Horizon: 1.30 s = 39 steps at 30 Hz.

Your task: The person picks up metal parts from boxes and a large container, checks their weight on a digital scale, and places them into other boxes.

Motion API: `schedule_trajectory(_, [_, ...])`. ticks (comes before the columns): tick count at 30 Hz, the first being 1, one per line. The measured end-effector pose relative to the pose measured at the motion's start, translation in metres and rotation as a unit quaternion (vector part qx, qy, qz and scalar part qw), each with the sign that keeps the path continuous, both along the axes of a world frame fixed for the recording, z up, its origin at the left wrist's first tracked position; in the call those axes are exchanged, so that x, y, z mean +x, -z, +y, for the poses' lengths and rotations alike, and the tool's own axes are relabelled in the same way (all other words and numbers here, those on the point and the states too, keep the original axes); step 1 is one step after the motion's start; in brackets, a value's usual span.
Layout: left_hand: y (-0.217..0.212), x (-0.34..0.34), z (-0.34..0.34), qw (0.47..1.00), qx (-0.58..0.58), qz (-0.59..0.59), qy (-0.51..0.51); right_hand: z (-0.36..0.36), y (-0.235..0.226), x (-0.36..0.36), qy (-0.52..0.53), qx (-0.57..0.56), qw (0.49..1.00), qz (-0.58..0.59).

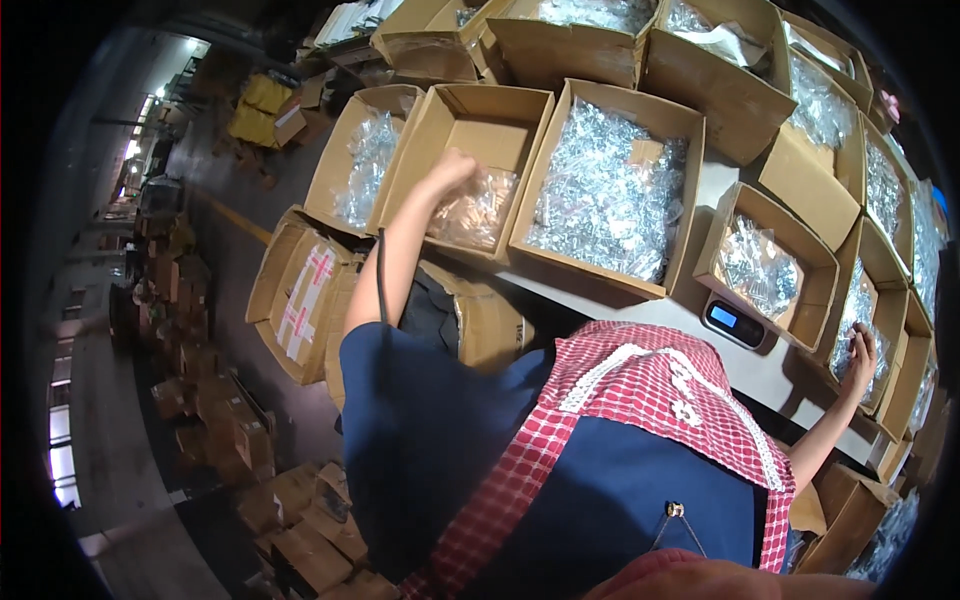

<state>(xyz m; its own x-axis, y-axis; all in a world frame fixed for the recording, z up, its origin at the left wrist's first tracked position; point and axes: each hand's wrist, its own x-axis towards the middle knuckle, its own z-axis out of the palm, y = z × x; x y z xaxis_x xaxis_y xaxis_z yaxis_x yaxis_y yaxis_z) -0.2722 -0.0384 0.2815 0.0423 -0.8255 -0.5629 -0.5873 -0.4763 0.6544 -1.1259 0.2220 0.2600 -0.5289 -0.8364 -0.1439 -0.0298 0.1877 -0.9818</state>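
Observation:
My left hand [455, 172] is closed, held over a cardboard box [492, 103] with clear plastic bags of copper-coloured parts [478, 212] in its near end. What its fingers hold, if anything, is hidden. Far out to the right, my right hand [860, 362] reaches into a narrow carton at clear plastic bags of small metal parts [857, 300]. Its fingers are bent together against the bags; I cannot make out what is in them. Between my hands stands a large box [697, 150] heaped with small bags of silvery parts [605, 190].
A small scale with a lit blue display [735, 318] carries a carton of bagged parts [765, 265] on the white table [640, 305]. More open cartons [715, 95] line the back and right. A taped carton [300, 300] stands at the left, beside the floor aisle.

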Motion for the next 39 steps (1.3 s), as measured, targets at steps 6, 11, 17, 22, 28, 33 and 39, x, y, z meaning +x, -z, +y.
schedule_trajectory(6, [-0.035,0.0,-0.003,0.988,-0.042,0.145,-0.042,-0.001,0.002,-0.003,0.024,0.016,0.999,0.029])
schedule_trajectory(11, [-0.093,0.031,-0.009,0.902,-0.227,0.314,-0.189,0.003,0.007,-0.011,0.044,0.016,0.999,0.028])
schedule_trajectory(17, [-0.101,0.202,-0.026,0.701,-0.43,0.54,-0.179,0.003,0.006,-0.014,0.068,0.022,0.997,0.031])
schedule_trajectory(22, [-0.014,0.267,-0.014,0.899,-0.3,-0.136,-0.287,0.004,-0.002,-0.013,0.13,0.031,0.99,0.052])
schedule_trajectory(28, [0.029,0.31,0.004,0.926,-0.102,-0.298,-0.208,0.01,0.01,-0.031,0.102,0.041,0.987,0.115])
schedule_trajectory(33, [-0.033,0.266,0.01,0.912,-0.235,0.023,-0.335,0.007,-0.006,-0.015,0.107,0.077,0.982,0.136])
schedule_trajectory(39, [-0.13,0.21,-0.008,0.758,-0.269,0.551,-0.223,0.009,0.001,-0.005,0.117,0.039,0.983,0.135])
